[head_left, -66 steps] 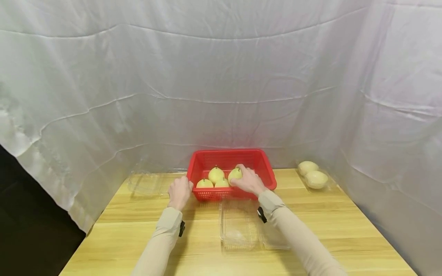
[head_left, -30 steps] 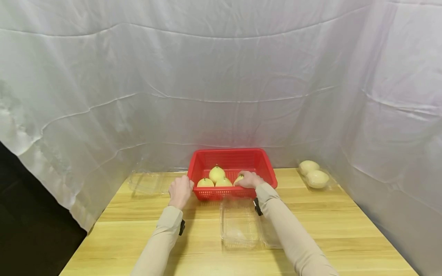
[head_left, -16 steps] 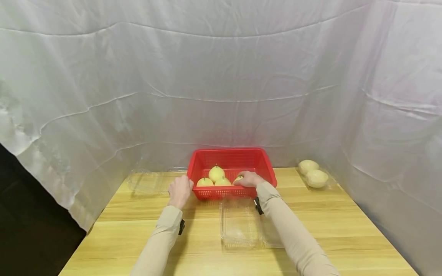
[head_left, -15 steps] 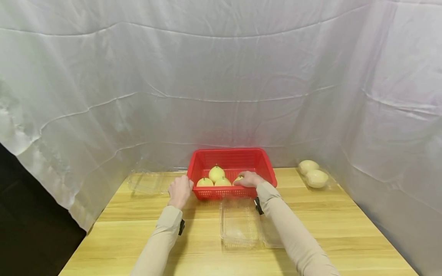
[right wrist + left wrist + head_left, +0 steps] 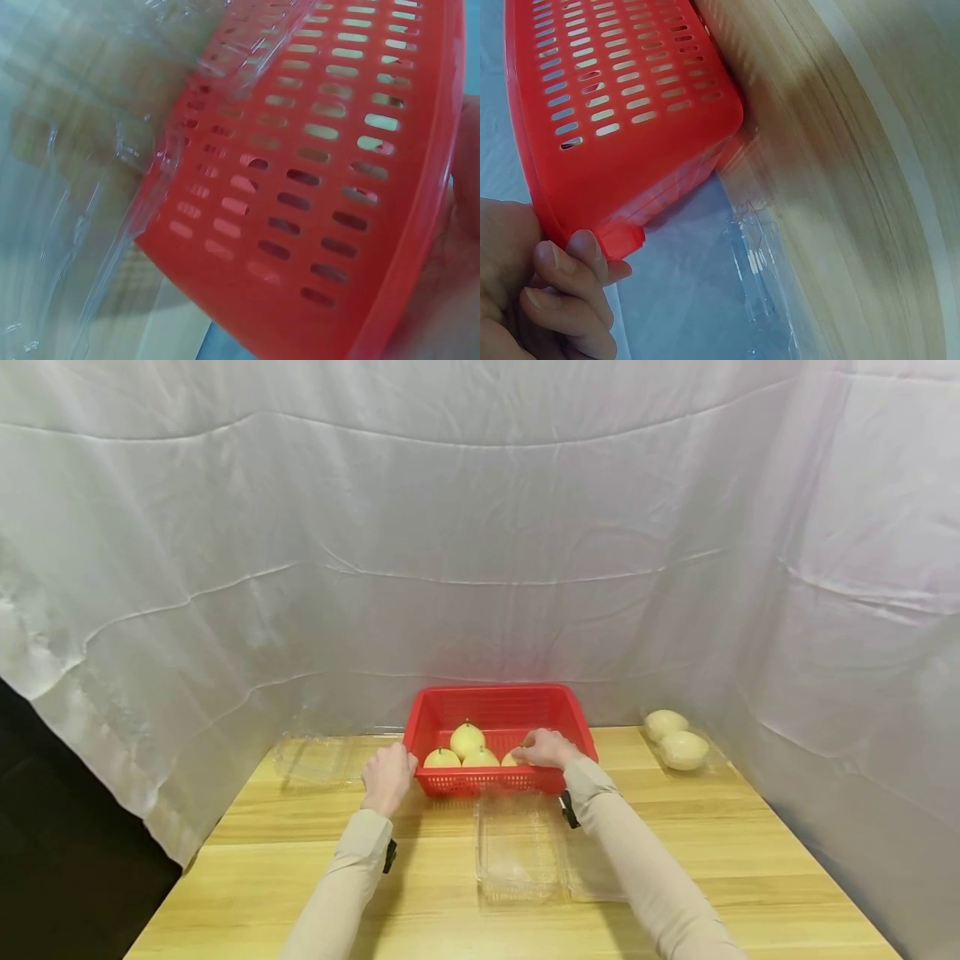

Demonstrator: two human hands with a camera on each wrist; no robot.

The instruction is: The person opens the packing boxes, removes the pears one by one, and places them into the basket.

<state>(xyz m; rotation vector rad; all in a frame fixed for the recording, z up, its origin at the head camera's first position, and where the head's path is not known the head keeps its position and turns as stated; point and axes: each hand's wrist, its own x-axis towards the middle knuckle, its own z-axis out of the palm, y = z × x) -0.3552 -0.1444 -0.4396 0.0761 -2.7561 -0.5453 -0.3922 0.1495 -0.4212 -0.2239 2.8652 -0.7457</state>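
Low in my head feed, on the wooden table (image 5: 420, 893), a clear container (image 5: 517, 856) lies before the red basket (image 5: 491, 783); the left hand (image 5: 387, 777) grips the basket's front-left corner; the right hand (image 5: 551, 749) is at the rightmost pear (image 5: 508, 761) inside, its hold one I cannot tell; three other pears (image 5: 467, 741) lie leftward; behind hangs a pale curtain (image 5: 480, 543).

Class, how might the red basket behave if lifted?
The red basket would probably feel fairly stiff: it looks unbent where the left hand grips it. It may hang heavier at the near side, where most pears sit. Those look rounded, so might roll if it tips.
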